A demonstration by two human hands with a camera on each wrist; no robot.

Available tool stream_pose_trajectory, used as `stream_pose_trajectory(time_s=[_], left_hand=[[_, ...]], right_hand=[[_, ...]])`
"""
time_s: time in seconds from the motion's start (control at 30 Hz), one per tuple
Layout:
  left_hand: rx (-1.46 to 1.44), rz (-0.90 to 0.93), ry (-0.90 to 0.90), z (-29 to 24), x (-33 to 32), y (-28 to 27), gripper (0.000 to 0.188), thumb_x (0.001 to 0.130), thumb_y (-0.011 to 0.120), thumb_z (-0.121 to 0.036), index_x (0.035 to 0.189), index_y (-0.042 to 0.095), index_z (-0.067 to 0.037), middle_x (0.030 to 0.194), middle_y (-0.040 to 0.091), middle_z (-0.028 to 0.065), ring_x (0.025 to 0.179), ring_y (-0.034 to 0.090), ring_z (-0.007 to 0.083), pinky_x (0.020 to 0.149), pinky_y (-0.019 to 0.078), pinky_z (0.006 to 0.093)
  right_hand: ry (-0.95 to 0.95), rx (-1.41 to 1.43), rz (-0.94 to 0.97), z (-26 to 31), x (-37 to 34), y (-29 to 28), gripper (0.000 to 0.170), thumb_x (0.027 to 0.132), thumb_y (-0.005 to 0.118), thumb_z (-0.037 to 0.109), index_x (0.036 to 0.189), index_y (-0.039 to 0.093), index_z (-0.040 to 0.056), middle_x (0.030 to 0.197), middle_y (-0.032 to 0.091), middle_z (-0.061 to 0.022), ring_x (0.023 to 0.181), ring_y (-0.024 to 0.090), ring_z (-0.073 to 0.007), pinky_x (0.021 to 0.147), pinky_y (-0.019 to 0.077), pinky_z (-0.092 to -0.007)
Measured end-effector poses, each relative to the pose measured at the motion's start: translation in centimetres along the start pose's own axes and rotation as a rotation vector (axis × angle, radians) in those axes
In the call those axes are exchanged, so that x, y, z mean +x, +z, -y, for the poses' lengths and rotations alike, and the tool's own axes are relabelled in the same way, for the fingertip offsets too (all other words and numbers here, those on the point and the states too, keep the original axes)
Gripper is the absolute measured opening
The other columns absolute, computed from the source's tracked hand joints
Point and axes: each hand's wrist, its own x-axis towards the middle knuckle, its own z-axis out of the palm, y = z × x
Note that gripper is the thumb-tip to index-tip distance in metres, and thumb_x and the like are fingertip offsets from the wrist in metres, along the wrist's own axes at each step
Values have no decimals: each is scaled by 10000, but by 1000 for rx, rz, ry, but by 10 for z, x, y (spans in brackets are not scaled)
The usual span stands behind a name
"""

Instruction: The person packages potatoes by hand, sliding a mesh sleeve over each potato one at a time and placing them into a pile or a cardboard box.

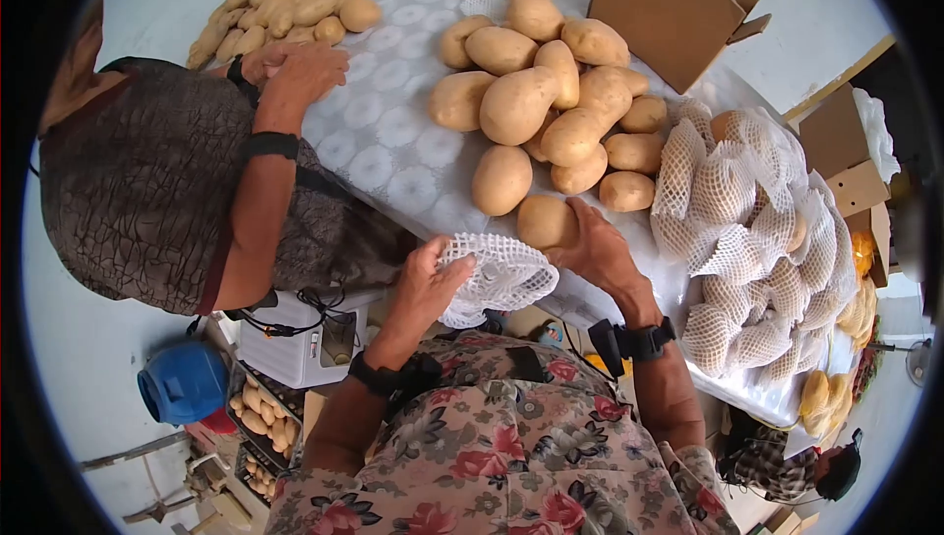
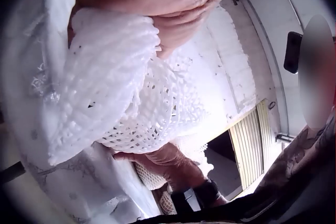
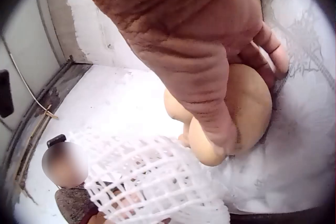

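My left hand [image 1: 428, 287] pinches the rim of a white foam net sleeve [image 1: 506, 274], which hangs open in front of my body at the table's edge. In the left wrist view the net [image 2: 152, 113] spreads below the fingers. Just right of the sleeve, my right hand [image 1: 605, 252] grips a tan butternut squash [image 1: 543, 222] at the near side of a squash pile [image 1: 516, 102]. The right wrist view shows the thumb and fingers around that squash [image 3: 252, 100], with the netting [image 3: 152, 176] close beside it.
Squashes in foam nets [image 1: 757, 230] are heaped on the right of the plastic-covered table [image 1: 393, 142]. A cardboard box [image 1: 669, 14] stands behind the pile. At left, another person [image 1: 157, 181] reaches toward a second pile [image 1: 285, 9]. Crates of squashes [image 1: 264, 417] and a blue barrel [image 1: 184, 383] are below.
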Motion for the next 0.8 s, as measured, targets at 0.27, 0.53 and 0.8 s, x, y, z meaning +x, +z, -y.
stream_pose_trajectory(time_s=[0.27,0.53,0.8], left_hand=[[119,-43,30,-9,12,10,272,793,657,-172,910,547,47,731,594,94,664,509,96,602,449,287],[311,-70,153,-33,35,52,278,763,692,-132,940,543,23,796,619,115,738,589,160,675,478,305],[464,181,315,-73,44,83,262,746,669,-67,973,544,-29,845,641,154,803,640,309,681,492,371]], right_hand=[[92,265,-65,0,-12,2,825,618,792,339,1266,408,3,1151,559,-211,1045,572,-316,901,464,-372],[-222,452,40,5,-96,-103,957,483,839,238,1303,379,61,1149,558,-177,1078,560,-275,965,426,-373],[-42,376,124,21,-90,-82,1160,511,810,212,1448,134,110,1129,565,-233,1078,551,-375,962,422,-402]])
